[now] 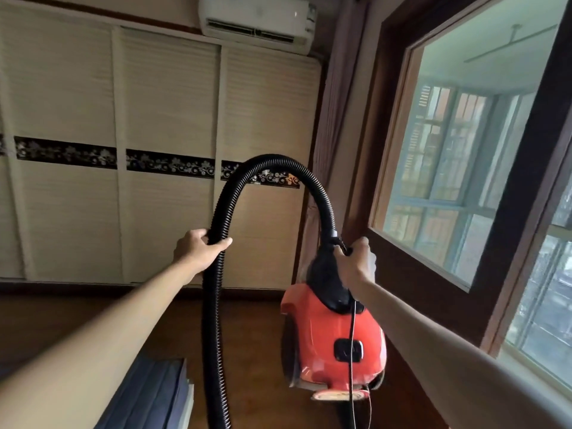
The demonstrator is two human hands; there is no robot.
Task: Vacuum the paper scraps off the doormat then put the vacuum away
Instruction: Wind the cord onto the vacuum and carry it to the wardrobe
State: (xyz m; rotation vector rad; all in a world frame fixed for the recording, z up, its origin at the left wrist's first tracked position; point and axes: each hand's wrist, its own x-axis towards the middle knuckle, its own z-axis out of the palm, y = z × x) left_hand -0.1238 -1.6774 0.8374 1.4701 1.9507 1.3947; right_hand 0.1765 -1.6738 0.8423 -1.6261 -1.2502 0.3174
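A red canister vacuum (328, 342) hangs in the air above the wooden floor, held up by its black top handle. My right hand (356, 261) is closed around that handle. A black ribbed hose (216, 305) arches up from the vacuum's top, curves over and drops past the bottom edge of the view. My left hand (198, 249) grips the hose on its left, descending side. A thin black power cord (352, 351) dangles down over the vacuum's body. The doormat and the paper scraps are out of sight.
A cream slatted sliding wardrobe (154, 119) with a black floral band fills the far wall. An air conditioner (257, 21) sits above it. A dark-framed window (458, 168) runs along the right. A dark blue folded item (154, 394) lies bottom left on the brown floor (253, 335).
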